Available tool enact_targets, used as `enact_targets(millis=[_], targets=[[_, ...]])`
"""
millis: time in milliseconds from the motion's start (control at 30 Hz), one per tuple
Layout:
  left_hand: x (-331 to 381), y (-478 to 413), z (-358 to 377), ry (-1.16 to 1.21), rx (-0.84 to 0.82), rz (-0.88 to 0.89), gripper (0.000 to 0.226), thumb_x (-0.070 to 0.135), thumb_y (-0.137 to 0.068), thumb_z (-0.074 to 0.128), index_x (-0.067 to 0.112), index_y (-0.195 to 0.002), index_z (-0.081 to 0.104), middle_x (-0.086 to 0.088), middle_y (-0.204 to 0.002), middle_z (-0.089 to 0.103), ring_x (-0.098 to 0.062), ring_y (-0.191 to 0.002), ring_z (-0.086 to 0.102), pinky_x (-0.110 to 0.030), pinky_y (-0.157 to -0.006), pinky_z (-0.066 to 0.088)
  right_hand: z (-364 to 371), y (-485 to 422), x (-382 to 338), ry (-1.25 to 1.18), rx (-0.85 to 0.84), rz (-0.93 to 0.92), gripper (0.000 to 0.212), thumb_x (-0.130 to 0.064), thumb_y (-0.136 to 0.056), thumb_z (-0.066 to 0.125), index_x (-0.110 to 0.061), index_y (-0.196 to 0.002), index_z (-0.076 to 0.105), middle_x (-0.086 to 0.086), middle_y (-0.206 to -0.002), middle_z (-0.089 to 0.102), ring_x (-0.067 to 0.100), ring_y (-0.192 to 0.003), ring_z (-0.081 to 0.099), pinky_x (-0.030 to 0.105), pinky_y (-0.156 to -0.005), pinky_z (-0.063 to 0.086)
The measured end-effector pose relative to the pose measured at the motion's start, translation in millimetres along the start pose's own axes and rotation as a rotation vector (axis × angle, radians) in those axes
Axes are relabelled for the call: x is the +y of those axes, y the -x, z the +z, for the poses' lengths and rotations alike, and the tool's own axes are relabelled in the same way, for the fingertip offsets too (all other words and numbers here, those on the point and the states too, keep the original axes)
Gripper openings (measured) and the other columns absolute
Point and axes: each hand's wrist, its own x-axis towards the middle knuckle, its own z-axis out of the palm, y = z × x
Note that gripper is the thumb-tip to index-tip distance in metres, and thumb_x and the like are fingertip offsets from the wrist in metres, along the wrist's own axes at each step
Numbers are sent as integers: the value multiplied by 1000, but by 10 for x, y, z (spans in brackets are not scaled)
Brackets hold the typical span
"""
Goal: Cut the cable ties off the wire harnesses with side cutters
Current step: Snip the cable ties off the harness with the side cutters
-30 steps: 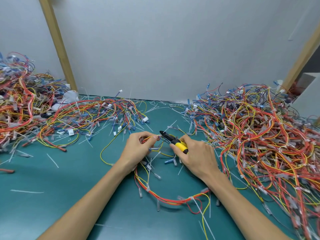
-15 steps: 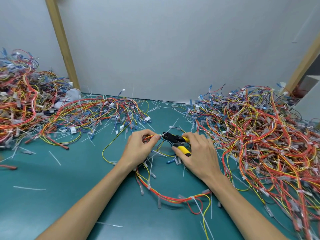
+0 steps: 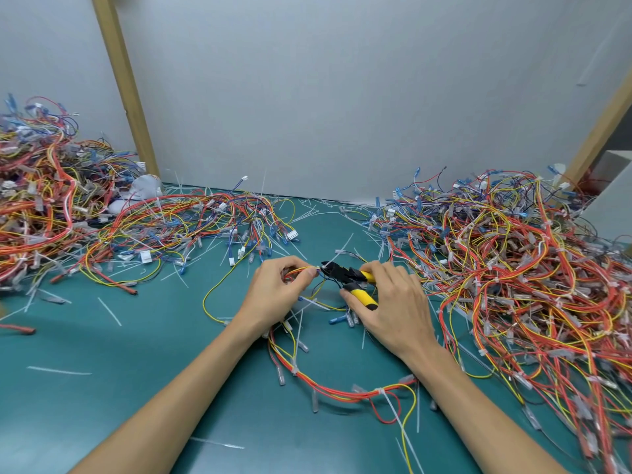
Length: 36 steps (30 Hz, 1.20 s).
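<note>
Item: black side cutters with yellow handles (image 3: 344, 276), mid tabletop (image 3: 102, 388). My right hand (image 3: 396, 306) has its grip closed round the handles, tip just beside my left fingertips.
Item: red-and-yellow wire harness (image 3: 328, 391), looped toward the near edge. My left hand (image 3: 277, 292) pinches its wires.
Item: tangled harness heap (image 3: 513, 268), right edge.

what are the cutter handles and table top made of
On the side cutters, handles look like yellow plastic or rubber sleeves, smooth; the head is dark, probably blackened steel. The table top is a teal mat, matte and even, likely rubber or vinyl.
</note>
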Motion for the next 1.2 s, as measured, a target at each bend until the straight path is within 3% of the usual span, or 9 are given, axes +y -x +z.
enact_targets(millis=[567,833,1033,1200], targets=[[19,20,-5,10,-48,-8,15,18,-92,64,10,-82,71,3,-60,55,-5,-53,46,-13,-50,39,-27,-3,-22,5,-2,-22,42,-58,-85,62,-22,-107,59,-5,-95,61,21,-87,54,37,-75,40],[-6,5,4,-16,-44,-17,15,19,-91,65,10,-80,71,4,-57,53,-6,-51,44,-13,-51,36,-32,-11,-27,-14,-3,-21,31,-52,-82,69,-24,-93,63,-5,-74,63,22,-69,59,29,-58,37],[-4,7,3,-18,-47,-23,15,21,-90,65,12,-79,71,3,-58,54,-9,-54,45,-20,-53,37,-11,-6,-15,14,15,-46,34,-55,-83,65,-24,-96,59,-5,-82,61,20,-76,56,33,-65,42],[-6,7,0,-13,-45,-24,16,20,-91,65,11,-79,71,5,-56,52,-6,-51,42,-14,-50,35,-16,-8,-30,11,7,-44,31,-52,-82,67,-24,-92,59,-5,-72,60,21,-67,58,27,-56,32]])
